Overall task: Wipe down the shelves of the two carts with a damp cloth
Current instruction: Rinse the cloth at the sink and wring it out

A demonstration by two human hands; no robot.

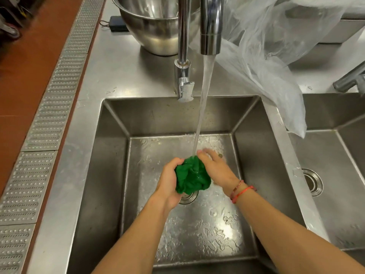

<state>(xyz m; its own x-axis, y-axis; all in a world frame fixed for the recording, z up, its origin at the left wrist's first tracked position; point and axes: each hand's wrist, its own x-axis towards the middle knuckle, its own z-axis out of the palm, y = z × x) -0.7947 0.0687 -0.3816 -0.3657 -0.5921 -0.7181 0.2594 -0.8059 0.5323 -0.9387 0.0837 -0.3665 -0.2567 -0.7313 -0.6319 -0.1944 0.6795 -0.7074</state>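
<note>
Now the left hand (169, 182) grips the cloth (191, 177) from nine o'clock; the right hand (216, 169) presses it from three, fingers straight, under running water (205, 91).

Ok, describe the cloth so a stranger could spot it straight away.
Start at the left steel sink, where the tap runs. Under the stream, the left hand grips a bunched cloth, the right hand pressing it. It is the only green thing among grey metal.

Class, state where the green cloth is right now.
In the head view, the green cloth is bunched between the left hand and right hand, under the water stream, above the sink drain.
</note>
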